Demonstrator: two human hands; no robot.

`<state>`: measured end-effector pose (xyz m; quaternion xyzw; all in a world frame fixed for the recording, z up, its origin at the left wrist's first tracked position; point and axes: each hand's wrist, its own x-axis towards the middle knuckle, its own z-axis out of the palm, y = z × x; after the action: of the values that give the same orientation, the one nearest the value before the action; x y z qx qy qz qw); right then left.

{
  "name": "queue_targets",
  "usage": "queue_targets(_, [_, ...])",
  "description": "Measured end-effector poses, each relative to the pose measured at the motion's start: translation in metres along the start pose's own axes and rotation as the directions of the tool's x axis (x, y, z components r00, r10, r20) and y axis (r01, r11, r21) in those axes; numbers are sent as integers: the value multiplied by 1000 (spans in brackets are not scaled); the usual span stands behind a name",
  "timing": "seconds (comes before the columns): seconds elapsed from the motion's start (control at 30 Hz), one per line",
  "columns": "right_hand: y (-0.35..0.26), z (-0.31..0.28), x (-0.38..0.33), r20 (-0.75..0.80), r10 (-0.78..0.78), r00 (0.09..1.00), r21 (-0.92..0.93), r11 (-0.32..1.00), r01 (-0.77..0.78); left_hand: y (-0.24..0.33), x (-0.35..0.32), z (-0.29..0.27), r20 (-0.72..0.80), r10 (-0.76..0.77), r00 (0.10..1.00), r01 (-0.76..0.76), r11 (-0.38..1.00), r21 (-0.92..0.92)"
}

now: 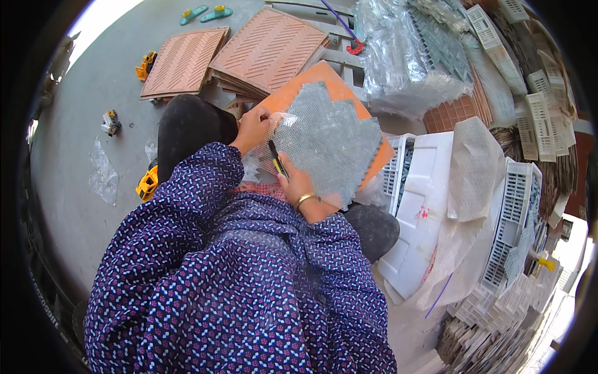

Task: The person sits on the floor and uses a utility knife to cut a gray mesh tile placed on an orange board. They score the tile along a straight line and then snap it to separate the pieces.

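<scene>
On the person's lap lay the mesh-backed mosaic sheet (327, 140) upon an orange board (374, 163). The right hand (298, 186) kept its grip clamped on a yellow-black cutter (276, 159); the left hand (252, 128) pinned the mesh edge. Cutting well likely required taut mesh and shallow strokes.

So there's a grey mesh-backed mosaic sheet with zigzag edges (327, 140) lying flat on an orange board (324, 75), tilted toward 2 o'clock. A black-and-yellow utility knife (277, 160) sits along its 8 o'clock edge.
</scene>
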<state>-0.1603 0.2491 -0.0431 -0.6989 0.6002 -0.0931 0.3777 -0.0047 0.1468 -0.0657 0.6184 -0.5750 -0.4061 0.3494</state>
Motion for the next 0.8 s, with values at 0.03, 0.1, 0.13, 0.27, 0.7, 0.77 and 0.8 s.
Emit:
queue_targets(0.03, [1,2,-1,-10,-14,1000,-10,1000,14,-4,1,-1,17,-9,1000,10,999,-32])
queue_targets(0.1, [-4,2,-3,109,117,987,313,939,-146,-8,4,-6,47,-18,999,22,995,-94])
queue_targets(0.13, [-6,1,-2,184,164,969,453,861,-232,-10,3,-9,101,-8,995,17,996,-87])
queue_targets(0.27, [4,-6,9,93,220,971,549,802,-234,2,-21,-10,267,44,963,-26,997,-70])
queue_targets(0.7, [0,5,12,40,78,996,38,996,-79,-19,-19,0,45,127,991,-129,990,56])
queue_targets(0.77, [-5,1,5,48,64,997,48,997,-66,-20,-17,-1,34,118,992,-120,991,57])
queue_targets(0.8, [-8,-1,3,64,59,996,32,998,-61,-20,-16,0,33,117,993,-118,991,64])
